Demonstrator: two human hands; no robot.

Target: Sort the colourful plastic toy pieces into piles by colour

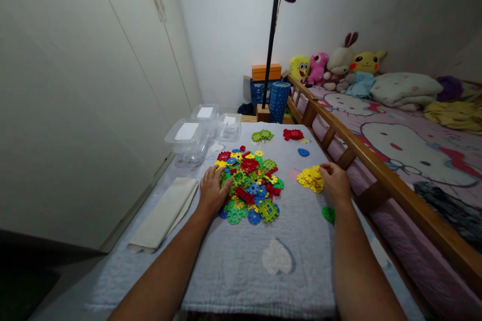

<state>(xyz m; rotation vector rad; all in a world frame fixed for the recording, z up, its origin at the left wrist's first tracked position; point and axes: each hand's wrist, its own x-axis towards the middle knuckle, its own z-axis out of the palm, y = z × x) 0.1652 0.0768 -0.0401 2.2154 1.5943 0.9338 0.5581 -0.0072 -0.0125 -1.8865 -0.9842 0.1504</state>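
A heap of mixed plastic pieces [250, 185] in red, yellow, green and blue lies on a grey cloth [259, 261]. My left hand [213, 191] rests on the left edge of this heap, its fingers curled into the pieces. My right hand [335, 183] sits at a separate pile of yellow pieces [309, 179], its fingers closed on that pile's right edge. Small sorted groups lie farther back: green pieces [262, 135], red pieces [292, 134] and one blue piece [303, 152]. A lone green piece [328, 213] lies beside my right wrist.
Clear plastic boxes [188, 136] stand at the cloth's back left. A folded beige cloth [165, 213] lies to the left. A wooden bed rail [376, 170] runs along the right, with soft toys [339, 65] on the bed. A black pole [271, 35] stands behind.
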